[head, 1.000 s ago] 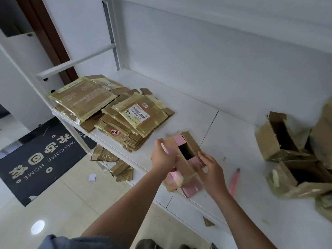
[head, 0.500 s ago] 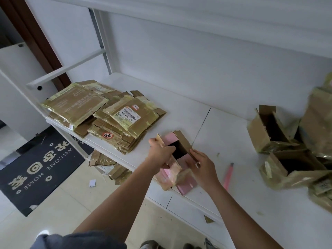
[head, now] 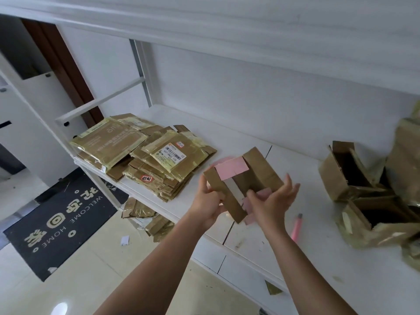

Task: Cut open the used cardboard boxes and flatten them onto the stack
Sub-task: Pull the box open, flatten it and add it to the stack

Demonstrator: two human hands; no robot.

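Fingers point(head: 286, 181) of both hands clasp opened box point(head: 261, 171).

Doormat point(head: 56, 221), far left of grip: "WELCOME HOME". Shipping label point(head: 171, 154) on flattened stack point(head: 159, 169), left of grip: "507-P802 170".

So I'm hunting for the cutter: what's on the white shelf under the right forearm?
A pink utility knife lies on the white shelf beside the right forearm, its grey tip visible. Its lower end is covered by the arm, so the full length cannot be seen.
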